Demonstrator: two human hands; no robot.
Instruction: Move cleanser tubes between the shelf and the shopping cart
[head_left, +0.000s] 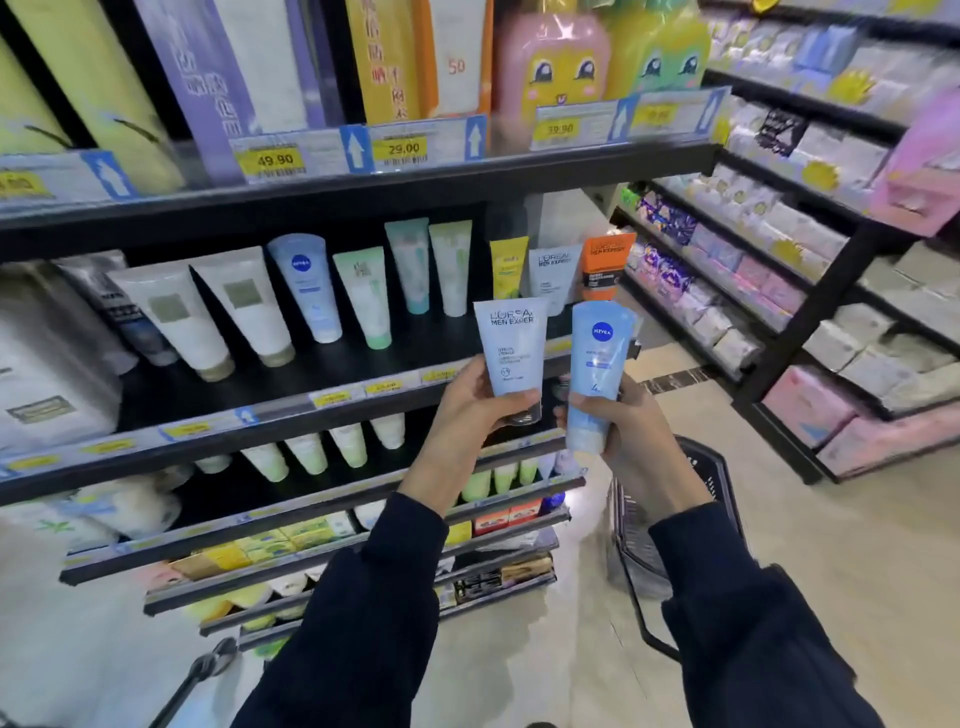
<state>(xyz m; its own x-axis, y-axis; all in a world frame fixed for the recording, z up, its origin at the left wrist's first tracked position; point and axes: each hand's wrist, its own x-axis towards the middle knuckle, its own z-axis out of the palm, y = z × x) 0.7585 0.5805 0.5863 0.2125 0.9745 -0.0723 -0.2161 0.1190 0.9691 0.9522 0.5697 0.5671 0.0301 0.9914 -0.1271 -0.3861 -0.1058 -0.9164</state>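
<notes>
Left hand (470, 410) gripped the L'Oreal tube (511, 348), right hand (618, 421) the Nivea tube (597, 364), fingers curled low by the caps; either could slip or topple shelf (291, 387) tubes.

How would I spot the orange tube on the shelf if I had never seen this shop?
Find the black shelf where cleanser tubes stand cap-down in a row, just above the person's two hands. Follow that row to its right end, by the aisle. The orange tube stands last, beside a pale grey tube and a yellow tube; it is the only orange one there.
</notes>
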